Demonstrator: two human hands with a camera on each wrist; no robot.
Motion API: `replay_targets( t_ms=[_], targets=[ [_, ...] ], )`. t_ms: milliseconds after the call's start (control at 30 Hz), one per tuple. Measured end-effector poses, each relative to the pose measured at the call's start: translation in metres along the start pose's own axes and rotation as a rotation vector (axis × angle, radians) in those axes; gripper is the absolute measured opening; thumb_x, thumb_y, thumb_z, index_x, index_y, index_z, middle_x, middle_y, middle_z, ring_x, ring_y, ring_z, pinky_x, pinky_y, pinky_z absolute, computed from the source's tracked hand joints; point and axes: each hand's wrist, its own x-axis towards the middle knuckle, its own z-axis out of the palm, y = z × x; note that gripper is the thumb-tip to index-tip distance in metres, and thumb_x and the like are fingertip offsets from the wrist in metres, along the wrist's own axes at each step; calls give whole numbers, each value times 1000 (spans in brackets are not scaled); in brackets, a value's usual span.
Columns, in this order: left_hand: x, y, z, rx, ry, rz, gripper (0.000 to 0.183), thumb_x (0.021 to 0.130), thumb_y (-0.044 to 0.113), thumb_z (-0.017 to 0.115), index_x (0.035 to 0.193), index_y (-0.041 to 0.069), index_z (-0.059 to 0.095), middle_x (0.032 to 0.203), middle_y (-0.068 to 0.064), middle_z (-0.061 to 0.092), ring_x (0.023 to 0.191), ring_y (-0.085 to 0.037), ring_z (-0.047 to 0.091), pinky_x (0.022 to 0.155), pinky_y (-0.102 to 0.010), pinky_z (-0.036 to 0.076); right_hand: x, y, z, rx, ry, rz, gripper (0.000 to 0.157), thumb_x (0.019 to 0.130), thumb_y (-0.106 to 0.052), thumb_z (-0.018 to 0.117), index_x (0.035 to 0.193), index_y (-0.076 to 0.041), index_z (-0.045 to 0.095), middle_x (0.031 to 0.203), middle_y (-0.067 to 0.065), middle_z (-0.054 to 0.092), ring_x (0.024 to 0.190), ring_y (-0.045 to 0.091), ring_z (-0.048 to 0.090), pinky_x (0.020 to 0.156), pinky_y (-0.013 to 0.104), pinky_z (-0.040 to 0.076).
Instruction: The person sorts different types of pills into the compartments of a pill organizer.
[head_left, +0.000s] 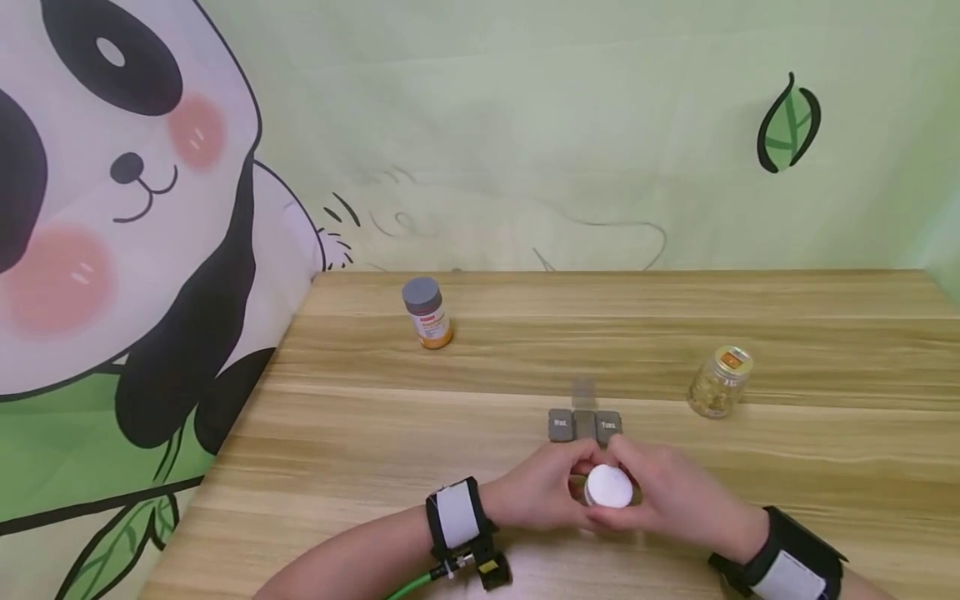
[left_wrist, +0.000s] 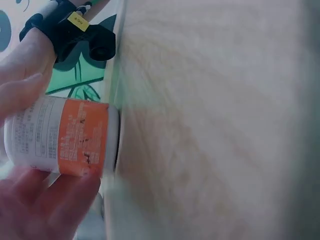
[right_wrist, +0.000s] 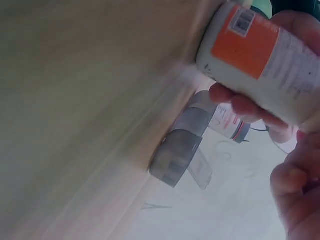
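Note:
Both hands are around a white pill bottle point(left_wrist: 45, 132) with an orange-and-white label, upright with its base close over the table. The left hand point(head_left: 536, 487) grips the bottle's body, its fingers point(left_wrist: 82, 195) bent along the label. At the top, the thumb and fingers of the right hand point(head_left: 667, 492) curl round the white cap point(head_left: 609, 486). Right behind the hands lies a grey weekly pill organizer point(head_left: 560, 425); lids lettered Wed. and Tues. show, and a translucent lid point(head_left: 583, 393) between them stands raised. The hands hide its nearer part.
A grey-capped bottle point(head_left: 427, 312) stands at the back left of the wooden table point(head_left: 337, 433). To the right of the organizer stands a clear jar point(head_left: 720, 383) with a gold lid. A green fabric backdrop point(head_left: 525, 125) with a printed panda rises behind the table.

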Motion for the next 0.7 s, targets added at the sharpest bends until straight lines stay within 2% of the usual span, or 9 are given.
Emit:
replay_targets(
  t_ms=[133,233,333,433,567,700],
  targets=[
    [-2,-3,-1,-74,-54,6,42,72,9,74,105,11,48,100,7,60,91,0,52,72,-23,45,0,3,-1,54,-77,-49,36,77,-38,69,98,-21,46,88,-16,47,75,-1,46,63,14,38],
    [-3,-4,-2,-84,-77,30,45,73,13,74,110,12,48,104,8,59,94,0,52,74,-24,45,-3,6,-5,57,-106,-42,41,76,-41,70,105,-23,48,93,-16,48,78,-1,46,65,16,39],
    [-2,-4,-2,-75,-86,42,45,72,16,75,109,14,49,101,10,59,93,1,52,74,-24,45,-8,12,-13,17,-89,32,52,69,-48,72,110,-25,49,88,-17,47,70,-2,42,58,15,36],
    [-3,-3,-3,-69,-86,26,43,70,17,76,104,16,49,97,12,60,89,1,53,72,-23,45,-15,22,-22,-40,-43,91,56,64,-49,74,109,-25,51,80,-17,42,62,-2,37,51,14,31],
    [-3,-2,-3,-76,-84,-5,44,70,16,76,104,14,49,97,11,61,90,2,53,72,-23,45,-20,28,-30,-96,-16,69,47,68,-43,74,106,-24,52,79,-18,43,65,-2,40,55,12,32],
    [-2,-1,-3,-66,-79,-5,44,70,16,76,105,12,49,98,9,61,91,1,54,74,-22,44,-19,16,-28,-99,-22,56,47,69,-44,73,107,-26,52,79,-20,43,63,-3,38,54,11,30]
  ],
)
